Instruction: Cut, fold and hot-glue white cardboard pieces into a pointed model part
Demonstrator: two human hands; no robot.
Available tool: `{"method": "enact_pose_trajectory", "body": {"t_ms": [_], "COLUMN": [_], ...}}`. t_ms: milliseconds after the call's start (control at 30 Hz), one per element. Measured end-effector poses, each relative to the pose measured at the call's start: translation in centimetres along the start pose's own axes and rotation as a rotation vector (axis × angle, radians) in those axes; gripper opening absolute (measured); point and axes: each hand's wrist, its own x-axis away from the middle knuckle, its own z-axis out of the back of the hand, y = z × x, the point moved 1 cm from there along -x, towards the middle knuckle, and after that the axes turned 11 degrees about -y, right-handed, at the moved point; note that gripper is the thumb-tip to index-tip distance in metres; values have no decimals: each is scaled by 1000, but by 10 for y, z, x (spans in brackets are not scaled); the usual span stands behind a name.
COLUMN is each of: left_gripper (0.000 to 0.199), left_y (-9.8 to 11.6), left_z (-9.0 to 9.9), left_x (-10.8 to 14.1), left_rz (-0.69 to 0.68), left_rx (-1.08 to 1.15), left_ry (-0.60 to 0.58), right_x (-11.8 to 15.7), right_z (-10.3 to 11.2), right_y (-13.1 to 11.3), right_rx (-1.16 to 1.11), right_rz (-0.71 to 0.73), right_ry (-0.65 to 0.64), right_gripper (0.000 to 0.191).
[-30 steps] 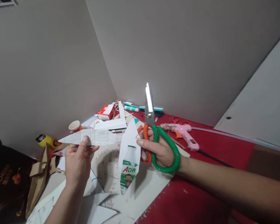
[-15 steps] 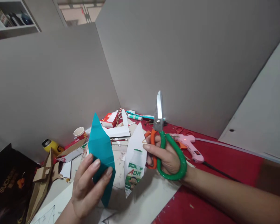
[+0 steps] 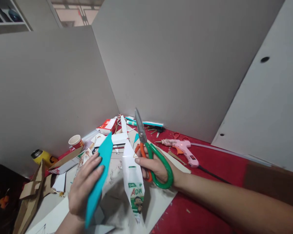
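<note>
My left hand point(image 3: 86, 182) holds a pointed teal paper piece point(image 3: 103, 172), tilted, its lower tip down in front of the wrist. In my right hand point(image 3: 158, 165) are large scissors point(image 3: 142, 130) with one green and one orange handle, their blades together and pointing up. The same hand pinches the edge of a white pointed card piece point(image 3: 133, 172) printed with a green bottle label. The two pieces are apart, with the card to the right of the teal one.
A pink glue gun point(image 3: 183, 149) lies on the red table cover point(image 3: 210, 162) at right. A paper cup point(image 3: 75, 141), yellow bottle point(image 3: 42, 157), red box point(image 3: 107, 126) and torn cardboard point(image 3: 31, 198) lie at left and back. Grey panels point(image 3: 161, 65) stand behind.
The teal piece has turned more edge-on and leans right. My right hand has moved left with the scissors and card, the blades now tilting left. The head view has shifted right.
</note>
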Motion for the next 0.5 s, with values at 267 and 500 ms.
{"method": "enact_pose_trajectory", "body": {"t_ms": [267, 500], "left_gripper": [20, 18], "left_y": [-27, -38], "left_z": [-4, -7], "left_x": [-15, -22], "left_rz": [1028, 1117], "left_rx": [682, 900], "left_ry": [206, 93], "right_x": [-6, -3], "right_z": [4, 4], "right_y": [-3, -14], "right_rx": [0, 52], "right_rz": [-93, -67], "right_ry": [105, 133], "right_gripper": [25, 23]}}
